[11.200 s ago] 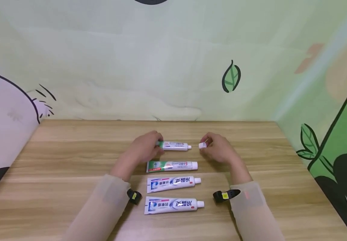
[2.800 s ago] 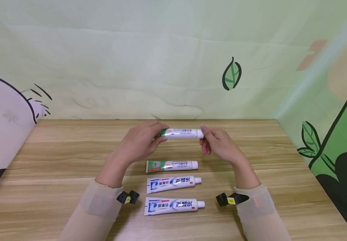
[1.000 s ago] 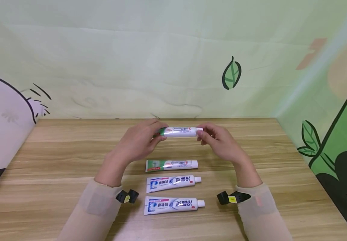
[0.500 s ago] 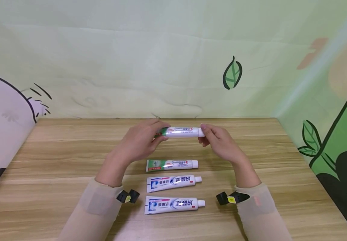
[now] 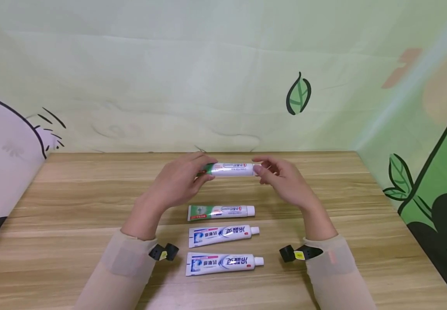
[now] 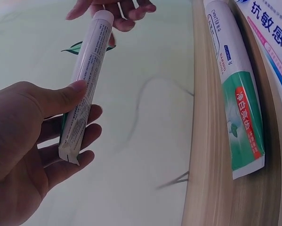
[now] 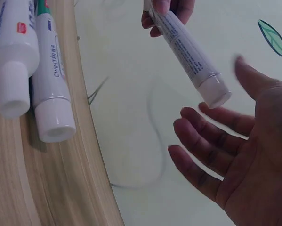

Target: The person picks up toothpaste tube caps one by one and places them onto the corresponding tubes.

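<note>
My left hand point(image 5: 181, 178) grips a green-and-white toothpaste tube point(image 5: 229, 170) near its crimped end and holds it level above the far part of the table. A white cap point(image 7: 215, 92) sits on the tube's right end. Around that cap, my right hand point(image 5: 287, 183) has its fingers spread; in the right wrist view point(image 7: 253, 155) thumb and fingertips stand apart from it. The left wrist view shows my left thumb lying along the printed back of the tube point(image 6: 89, 80), with fingers behind.
Below the hands, a second green-and-white tube point(image 5: 221, 212) and two blue-and-white toothpaste tubes point(image 5: 219, 236) lie capped in a column on the wooden table point(image 5: 91, 193). A printed backdrop point(image 5: 150, 86) rises at the table's far edge.
Earlier the tube lay uncapped with the cap in my right hand; now it is raised and capped. Since half a second ago, my right fingers have come off the cap.
</note>
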